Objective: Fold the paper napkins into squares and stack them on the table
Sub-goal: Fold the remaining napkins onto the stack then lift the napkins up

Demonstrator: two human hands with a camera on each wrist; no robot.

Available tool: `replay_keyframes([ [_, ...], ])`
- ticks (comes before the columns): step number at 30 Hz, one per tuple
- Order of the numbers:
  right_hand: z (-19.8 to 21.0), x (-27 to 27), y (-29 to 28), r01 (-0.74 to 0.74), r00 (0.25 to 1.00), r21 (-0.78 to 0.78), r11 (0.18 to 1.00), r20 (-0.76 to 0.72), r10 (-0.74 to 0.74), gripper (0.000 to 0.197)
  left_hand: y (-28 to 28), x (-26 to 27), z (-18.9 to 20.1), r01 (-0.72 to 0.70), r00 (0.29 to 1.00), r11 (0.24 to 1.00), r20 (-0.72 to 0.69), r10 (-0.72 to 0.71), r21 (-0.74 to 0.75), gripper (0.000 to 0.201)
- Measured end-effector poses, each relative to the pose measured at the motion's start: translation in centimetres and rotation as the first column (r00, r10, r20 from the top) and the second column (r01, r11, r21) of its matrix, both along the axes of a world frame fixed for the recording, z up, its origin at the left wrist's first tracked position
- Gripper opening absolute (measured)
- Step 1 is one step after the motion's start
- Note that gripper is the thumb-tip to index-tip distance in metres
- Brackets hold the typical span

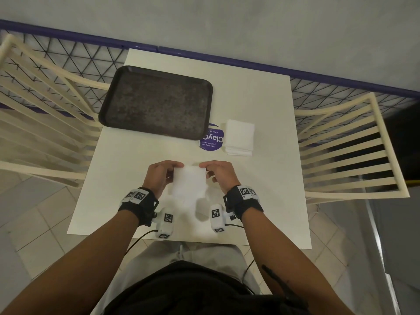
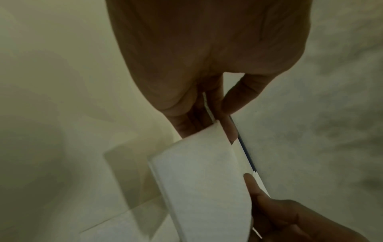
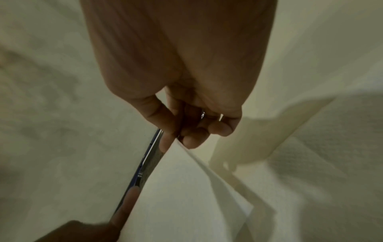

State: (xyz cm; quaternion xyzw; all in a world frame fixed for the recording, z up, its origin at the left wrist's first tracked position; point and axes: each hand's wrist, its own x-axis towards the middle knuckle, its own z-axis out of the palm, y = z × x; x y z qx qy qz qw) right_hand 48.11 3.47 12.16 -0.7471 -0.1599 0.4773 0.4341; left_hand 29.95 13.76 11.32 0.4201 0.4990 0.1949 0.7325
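A white paper napkin (image 1: 188, 183) hangs folded above the near middle of the white table (image 1: 127, 169). My left hand (image 1: 175, 165) pinches its far left corner and my right hand (image 1: 203, 165) pinches its far right corner. In the left wrist view the napkin (image 2: 203, 176) runs from my left hand (image 2: 222, 117) down to the other hand's fingertips (image 2: 251, 181). In the right wrist view thumb and fingers of my right hand (image 3: 174, 139) clamp the napkin (image 3: 186, 196) at its corner. A stack of folded napkins (image 1: 239, 137) lies on the table to the far right.
A dark empty tray (image 1: 156, 102) sits on the far left of the table. A round purple sticker (image 1: 211, 138) lies between tray and stack. Cream slatted chairs (image 1: 345, 146) stand on both sides, with a mesh fence (image 1: 68, 57) beyond the table's far edge.
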Motion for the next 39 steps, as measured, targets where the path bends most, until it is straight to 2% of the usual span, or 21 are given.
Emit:
replay_keyframes([
  [3, 0.0, 0.0, 0.0, -0.007, 1.000, 0.006, 1.000, 0.009, 0.007, 0.022, 0.3, 0.0, -0.5, -0.011, 1.000, 1.000, -0.017, 0.011, 0.025, 0.016],
  [6, -0.2, 0.1, -0.1, -0.047, 0.997, 0.060, 0.997, 0.060, 0.044, 0.013, 0.4, 0.0, -1.3, 0.024, 0.996, 0.993, -0.083, -0.015, 0.113, 0.014],
  [11, -0.2, 0.2, -0.1, -0.060, 0.997, 0.121, 0.991, 0.057, 0.053, 0.019, 0.5, -0.1, -1.8, 0.108, 0.981, 0.984, -0.175, -0.083, 0.143, 0.011],
  [17, -0.8, 0.3, 0.2, -0.109, 0.985, 0.102, 0.989, 0.146, 0.094, 0.025, 0.8, 0.0, -1.6, 0.173, 0.967, 0.963, -0.222, -0.126, 0.206, 0.005],
  [19, -0.7, 0.0, 0.6, -0.191, 0.943, 0.036, 0.981, 0.284, 0.174, 0.024, 0.9, 0.0, -1.5, 0.219, 0.956, 0.941, -0.252, -0.153, 0.257, 0.005],
  [22, 0.0, -0.7, 1.1, -0.339, 0.788, -0.140, 0.930, 0.498, 0.362, 0.024, 0.6, 0.1, -1.2, 0.311, 0.927, 0.886, -0.314, -0.204, 0.344, 0.006],
  [24, 0.5, -1.2, 1.7, -0.368, 0.711, -0.184, 0.911, 0.576, 0.403, 0.023, 0.3, 0.2, -0.9, 0.372, 0.905, 0.831, -0.361, -0.226, 0.413, 0.006],
  [26, 0.8, -1.7, 2.2, -0.374, 0.675, -0.196, 0.907, 0.613, 0.410, 0.017, 0.1, 0.3, -0.6, 0.403, 0.891, 0.785, -0.397, -0.219, 0.471, 0.006],
  [32, 0.9, -1.1, 1.8, -0.361, 0.725, -0.196, 0.912, 0.556, 0.406, 0.019, -0.1, 0.0, -0.2, 0.366, 0.895, 0.766, -0.427, -0.134, 0.528, 0.008],
  [35, 1.2, -0.3, 1.3, -0.322, 0.787, -0.180, 0.929, 0.495, 0.369, 0.015, -0.1, -0.2, 0.0, 0.354, 0.898, 0.756, -0.427, -0.109, 0.550, 0.009],
  [39, 1.5, -0.5, 1.3, -0.233, 0.857, -0.127, 0.964, 0.442, 0.265, 0.008, -0.3, -0.3, -0.4, 0.308, 0.917, 0.778, -0.389, -0.089, 0.547, 0.007],
])
